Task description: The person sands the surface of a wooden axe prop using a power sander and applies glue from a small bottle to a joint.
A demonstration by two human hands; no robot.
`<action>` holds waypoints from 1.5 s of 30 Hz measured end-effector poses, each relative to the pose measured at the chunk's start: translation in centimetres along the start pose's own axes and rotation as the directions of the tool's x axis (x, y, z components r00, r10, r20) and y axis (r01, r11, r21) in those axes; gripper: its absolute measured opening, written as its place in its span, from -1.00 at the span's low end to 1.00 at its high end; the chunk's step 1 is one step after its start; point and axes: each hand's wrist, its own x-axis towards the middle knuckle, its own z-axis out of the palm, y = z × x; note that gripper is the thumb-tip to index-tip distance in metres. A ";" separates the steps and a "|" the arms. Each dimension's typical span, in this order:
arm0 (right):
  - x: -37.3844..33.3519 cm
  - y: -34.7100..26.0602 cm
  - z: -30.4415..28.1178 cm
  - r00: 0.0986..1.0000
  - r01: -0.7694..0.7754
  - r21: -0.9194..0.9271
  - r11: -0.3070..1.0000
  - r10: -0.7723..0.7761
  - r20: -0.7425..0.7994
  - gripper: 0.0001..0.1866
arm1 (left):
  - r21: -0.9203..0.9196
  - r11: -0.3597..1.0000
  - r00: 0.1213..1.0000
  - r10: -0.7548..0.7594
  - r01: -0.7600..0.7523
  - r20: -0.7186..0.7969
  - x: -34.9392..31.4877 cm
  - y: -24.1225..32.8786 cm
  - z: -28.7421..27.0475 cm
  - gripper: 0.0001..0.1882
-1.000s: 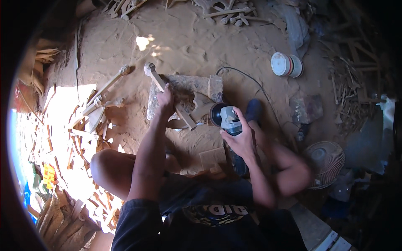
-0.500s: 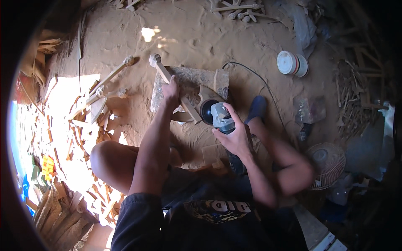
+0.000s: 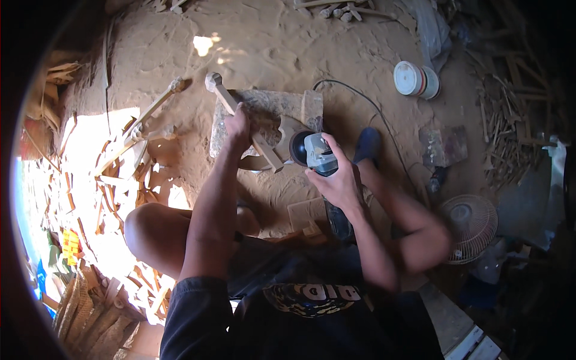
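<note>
My left hand is closed around a square wooden stick with a carved knob at its far end. The stick slants across a rough pale block on the sandy ground. In my right hand is an angle grinder, its fingers wrapped round the pale grey head. The grinder's round black disc is just right of the stick's near end. It overlaps a curved wooden piece at the block's edge; whether they touch, I cannot tell.
Knobbed wooden sticks and sunlit offcuts lie to the left. A dark cable curves over the ground on the right. Beyond it are a white bucket and a fan. More sticks lie at the far edge.
The grinder has shifted slightly farther away relative to the block. My left hand keeps its hold on the stick. The whole view has moved a little.
</note>
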 end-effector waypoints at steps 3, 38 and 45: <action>0.3 0.7 0.5 0.992 0.113 -0.100 0.989 -0.117 -0.037 -0.10 | -0.007 1.000 1.000 -0.007 0.007 0.014 0.3 -0.1 -0.3 -0.62; 1.5 -1.6 0.8 0.973 -0.230 -0.268 0.936 0.223 -0.055 -0.07 | -0.025 1.000 0.999 -0.010 0.011 0.030 2.0 -1.1 -1.0 -0.55; -0.3 -4.0 -1.0 0.913 -0.407 -0.475 0.781 0.367 -0.179 -0.08 | -0.079 0.996 0.999 -0.038 0.038 -0.008 1.1 -0.5 -0.5 -0.59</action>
